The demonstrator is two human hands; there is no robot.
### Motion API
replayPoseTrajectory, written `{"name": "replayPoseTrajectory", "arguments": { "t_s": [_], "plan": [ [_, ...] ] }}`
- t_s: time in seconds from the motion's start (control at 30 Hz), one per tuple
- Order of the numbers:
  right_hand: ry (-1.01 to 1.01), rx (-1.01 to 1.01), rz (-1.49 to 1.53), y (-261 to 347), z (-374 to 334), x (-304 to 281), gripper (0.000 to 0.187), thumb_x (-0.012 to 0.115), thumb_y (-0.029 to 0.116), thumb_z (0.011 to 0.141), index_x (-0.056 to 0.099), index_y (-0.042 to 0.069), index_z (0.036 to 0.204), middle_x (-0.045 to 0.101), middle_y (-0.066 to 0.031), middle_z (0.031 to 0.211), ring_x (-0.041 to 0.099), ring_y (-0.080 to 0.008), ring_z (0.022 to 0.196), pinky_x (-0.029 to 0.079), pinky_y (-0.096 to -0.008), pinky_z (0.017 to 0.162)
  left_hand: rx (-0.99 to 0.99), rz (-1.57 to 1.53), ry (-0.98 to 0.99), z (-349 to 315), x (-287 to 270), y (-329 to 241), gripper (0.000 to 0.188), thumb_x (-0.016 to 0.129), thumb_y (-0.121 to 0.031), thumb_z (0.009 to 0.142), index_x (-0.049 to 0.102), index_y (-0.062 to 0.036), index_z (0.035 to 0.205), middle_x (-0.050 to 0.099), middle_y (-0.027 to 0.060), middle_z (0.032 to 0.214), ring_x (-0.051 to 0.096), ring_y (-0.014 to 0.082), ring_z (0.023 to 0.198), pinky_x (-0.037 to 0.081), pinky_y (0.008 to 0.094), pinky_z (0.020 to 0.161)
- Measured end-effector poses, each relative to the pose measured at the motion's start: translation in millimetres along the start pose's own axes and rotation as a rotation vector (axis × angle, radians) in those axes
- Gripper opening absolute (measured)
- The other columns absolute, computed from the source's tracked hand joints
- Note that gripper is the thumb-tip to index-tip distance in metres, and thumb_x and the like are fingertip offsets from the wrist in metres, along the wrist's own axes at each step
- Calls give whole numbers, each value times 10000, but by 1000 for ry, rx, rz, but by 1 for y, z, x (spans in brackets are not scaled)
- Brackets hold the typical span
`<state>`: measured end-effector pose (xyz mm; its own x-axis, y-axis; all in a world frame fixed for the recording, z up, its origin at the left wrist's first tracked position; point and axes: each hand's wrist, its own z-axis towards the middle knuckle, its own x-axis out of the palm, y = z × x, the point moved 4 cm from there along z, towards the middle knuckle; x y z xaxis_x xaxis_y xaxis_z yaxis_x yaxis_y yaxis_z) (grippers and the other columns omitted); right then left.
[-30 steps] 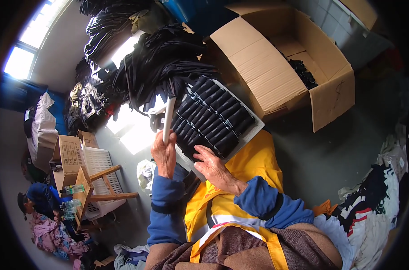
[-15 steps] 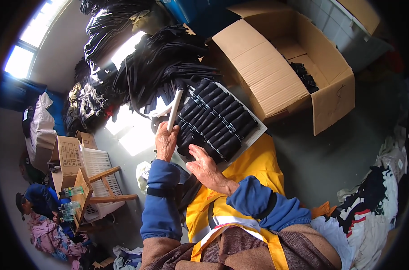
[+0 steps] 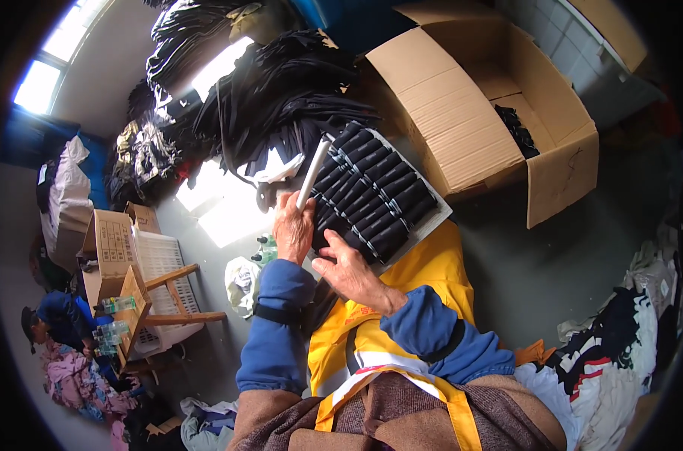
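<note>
My left hand [image 3: 293, 227] grips a white flat stick [image 3: 312, 174] that points up and away over the near left edge of a grey board [image 3: 432, 222]. Several rows of rolled black fabric pieces [image 3: 371, 192] lie on that board, which rests on my yellow apron [image 3: 432, 278]. My right hand [image 3: 347, 271] lies beside the left one with fingers spread, touching the nearest black pieces at the board's near corner. It holds nothing that I can see.
An open cardboard box [image 3: 492, 113] with dark items inside stands to the right of the board. Heaps of black garments [image 3: 274, 90] lie behind. A wooden stool with a white crate [image 3: 161, 286] stands left, a person [image 3: 56, 323] crouches far left, mixed clothes [image 3: 620, 353] pile right.
My left hand has tilted the white stick from upright to leaning right over the board. My right hand has slid a little toward the left hand on the near pieces.
</note>
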<state>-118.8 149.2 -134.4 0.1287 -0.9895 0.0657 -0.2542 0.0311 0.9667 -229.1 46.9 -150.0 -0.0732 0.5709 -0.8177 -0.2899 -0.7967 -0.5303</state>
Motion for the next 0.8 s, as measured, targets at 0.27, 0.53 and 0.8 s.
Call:
{"name": "replayPoseTrajectory", "arguments": {
  "t_s": [0.27, 0.53, 0.8],
  "plan": [
    [35, 70, 416, -10, -18, -8, 656, 584, 198, 887, 243, -97, 1364, 435, -182, 1316, 550, -193, 1070, 474, -253, 769, 9, -29, -49, -8, -18, 7, 208, 608, -179, 843, 601, -4, 956, 569, 150, 1008, 582, 330, 811, 457, 381, 706],
    [-4, 19, 269, -3, -28, -24, 491, 573, 178, 895, 409, -40, 1303, 531, -104, 1202, 587, -129, 980, 463, -202, 727, -155, -166, -212, -76, -77, 25, 196, 642, -177, 823, 616, -14, 931, 598, 113, 850, 566, 196, 647, 452, 288, 603],
    [-97, -32, 124, -7, -18, -9, 239, 547, 145, 908, 559, 8, 1102, 599, -35, 943, 587, -87, 818, 447, -177, 665, -433, -62, -111, -222, -62, 107, 138, 675, -142, 738, 622, -30, 797, 578, 110, 740, 564, 238, 698, 451, 346, 620]
  ]
}}
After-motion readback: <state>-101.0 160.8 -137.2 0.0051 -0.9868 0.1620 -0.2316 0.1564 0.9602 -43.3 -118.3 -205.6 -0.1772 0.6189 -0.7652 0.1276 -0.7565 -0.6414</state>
